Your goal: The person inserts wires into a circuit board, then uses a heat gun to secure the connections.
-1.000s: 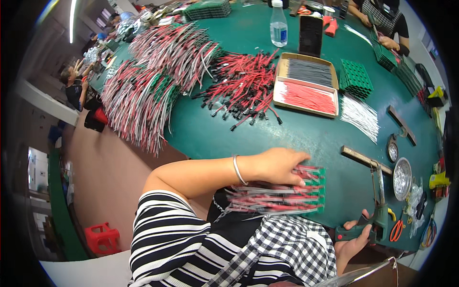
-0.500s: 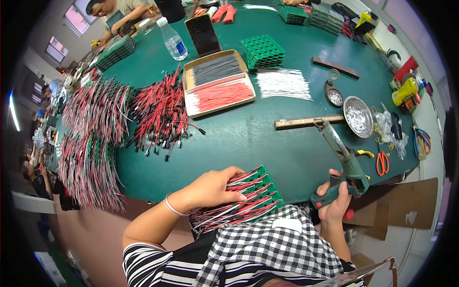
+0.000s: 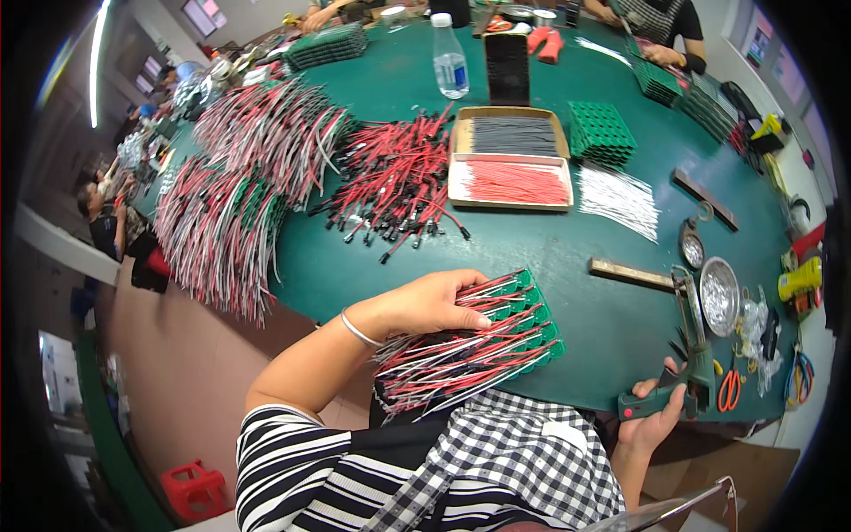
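Wire piles (image 3: 222, 230), open box (image 3: 510, 207), metal bowl (image 3: 718, 330) crowd worktop (image 3: 612, 332); wired green board (image 3: 519, 326) at near edge.
Left hand (image 3: 439, 303) palm-down, gripping board's wires; right hand (image 3: 651, 415), fingers curled round green-handled tool (image 3: 703, 386).

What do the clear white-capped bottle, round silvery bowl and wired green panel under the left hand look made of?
Clear white-capped bottle: probably smooth, glossy plastic; it is transparent.
Round silvery bowl: likely shiny metal, given its bright grey rim.
Wired green panel: perhaps rigid circuit board, judging by its flat, straight edge.
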